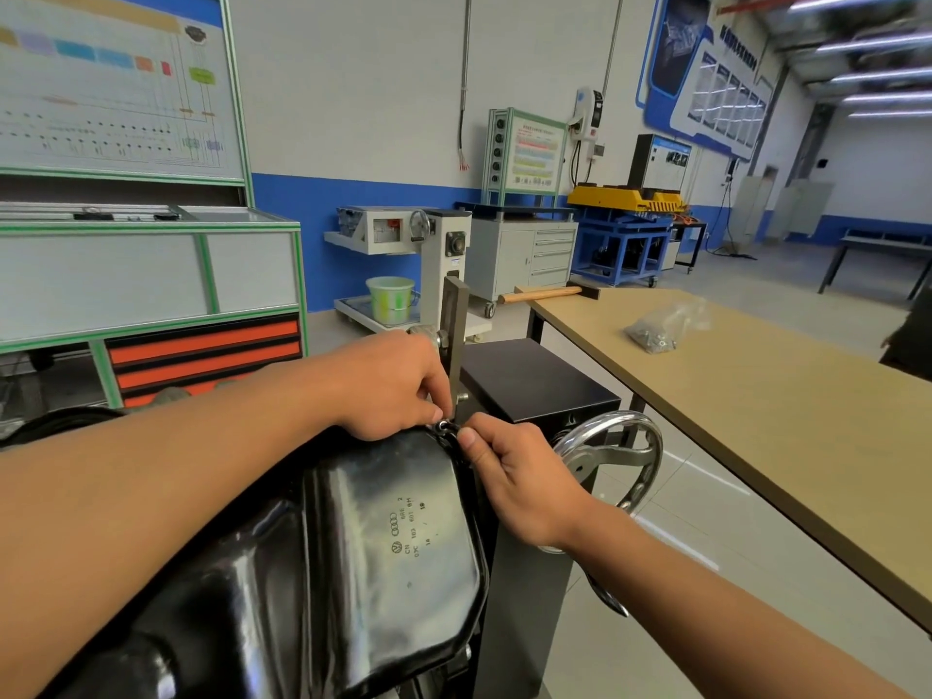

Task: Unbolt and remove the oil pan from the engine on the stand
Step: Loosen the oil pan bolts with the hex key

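On oil pan [383, 522] bolt [445, 426], fingers [429, 405] pinched

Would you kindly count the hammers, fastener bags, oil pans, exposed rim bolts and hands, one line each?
Wooden-handled hammer on the tan table: 1
Clear plastic bag of metal fasteners: 1
Glossy black oil pan: 1
Shiny bolt at the pan's rim: 1
Bare left hand and right hand: 2
Total: 6

A wooden-handled hammer [547, 294] lies at the tan surface's [756, 396] far end, a clear plastic bag [660, 327] nearer; a green bucket [391, 299] stands beyond.
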`<action>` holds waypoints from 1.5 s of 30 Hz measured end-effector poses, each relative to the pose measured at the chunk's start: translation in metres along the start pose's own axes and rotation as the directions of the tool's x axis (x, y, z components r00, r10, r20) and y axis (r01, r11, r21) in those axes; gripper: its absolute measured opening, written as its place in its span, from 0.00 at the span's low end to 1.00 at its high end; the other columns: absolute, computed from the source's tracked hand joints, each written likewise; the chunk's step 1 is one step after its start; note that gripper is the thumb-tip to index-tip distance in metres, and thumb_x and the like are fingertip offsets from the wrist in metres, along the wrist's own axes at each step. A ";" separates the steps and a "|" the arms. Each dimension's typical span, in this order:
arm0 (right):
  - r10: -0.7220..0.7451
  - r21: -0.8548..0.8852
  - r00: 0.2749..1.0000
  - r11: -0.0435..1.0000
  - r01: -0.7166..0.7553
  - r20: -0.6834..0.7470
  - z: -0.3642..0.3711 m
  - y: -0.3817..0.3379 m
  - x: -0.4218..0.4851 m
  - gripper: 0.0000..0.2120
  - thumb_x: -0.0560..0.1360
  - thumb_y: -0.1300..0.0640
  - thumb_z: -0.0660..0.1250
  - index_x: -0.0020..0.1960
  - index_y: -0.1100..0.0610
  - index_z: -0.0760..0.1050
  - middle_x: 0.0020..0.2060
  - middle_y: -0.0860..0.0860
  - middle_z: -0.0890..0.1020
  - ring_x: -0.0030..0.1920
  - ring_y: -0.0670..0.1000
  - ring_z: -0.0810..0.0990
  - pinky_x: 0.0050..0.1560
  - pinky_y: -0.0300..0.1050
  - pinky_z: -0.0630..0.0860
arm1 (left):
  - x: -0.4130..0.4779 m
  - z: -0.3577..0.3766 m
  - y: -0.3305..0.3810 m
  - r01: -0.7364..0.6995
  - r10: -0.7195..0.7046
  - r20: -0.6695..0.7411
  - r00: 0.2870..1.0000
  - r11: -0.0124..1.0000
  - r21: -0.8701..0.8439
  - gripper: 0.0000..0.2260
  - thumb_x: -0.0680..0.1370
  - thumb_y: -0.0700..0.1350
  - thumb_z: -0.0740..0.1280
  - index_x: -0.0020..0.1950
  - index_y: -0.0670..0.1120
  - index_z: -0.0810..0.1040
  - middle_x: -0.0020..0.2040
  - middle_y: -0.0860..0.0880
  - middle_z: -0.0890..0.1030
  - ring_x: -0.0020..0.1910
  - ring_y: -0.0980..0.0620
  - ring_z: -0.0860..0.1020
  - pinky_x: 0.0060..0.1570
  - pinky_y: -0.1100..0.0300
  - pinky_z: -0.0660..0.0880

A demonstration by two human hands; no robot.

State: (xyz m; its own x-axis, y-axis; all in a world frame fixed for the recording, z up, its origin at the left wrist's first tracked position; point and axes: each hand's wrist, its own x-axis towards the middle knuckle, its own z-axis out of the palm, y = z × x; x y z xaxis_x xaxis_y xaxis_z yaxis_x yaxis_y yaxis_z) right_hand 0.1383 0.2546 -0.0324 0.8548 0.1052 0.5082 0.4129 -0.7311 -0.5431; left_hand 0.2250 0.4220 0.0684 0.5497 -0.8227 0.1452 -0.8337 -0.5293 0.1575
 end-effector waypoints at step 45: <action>0.248 -0.090 0.957 0.961 -0.263 -0.150 -0.021 -0.042 0.037 0.16 0.81 0.52 0.64 0.36 0.56 0.74 0.29 0.48 0.76 0.28 0.45 0.71 0.29 0.35 0.66 | -0.006 0.000 0.012 0.053 -0.045 0.048 0.998 0.985 -0.166 0.10 0.74 0.49 0.74 0.35 0.46 0.84 0.26 0.52 0.76 0.26 0.58 0.70 0.30 0.65 0.66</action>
State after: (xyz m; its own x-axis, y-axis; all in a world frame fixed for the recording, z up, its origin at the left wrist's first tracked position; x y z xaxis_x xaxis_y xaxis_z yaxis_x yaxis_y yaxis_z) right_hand 0.1458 0.2749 0.0232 0.8733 -0.1821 0.4518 0.1433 -0.7904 -0.5956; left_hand 0.2116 0.4209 0.0697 0.5838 -0.8068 0.0910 -0.7831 -0.5300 0.3253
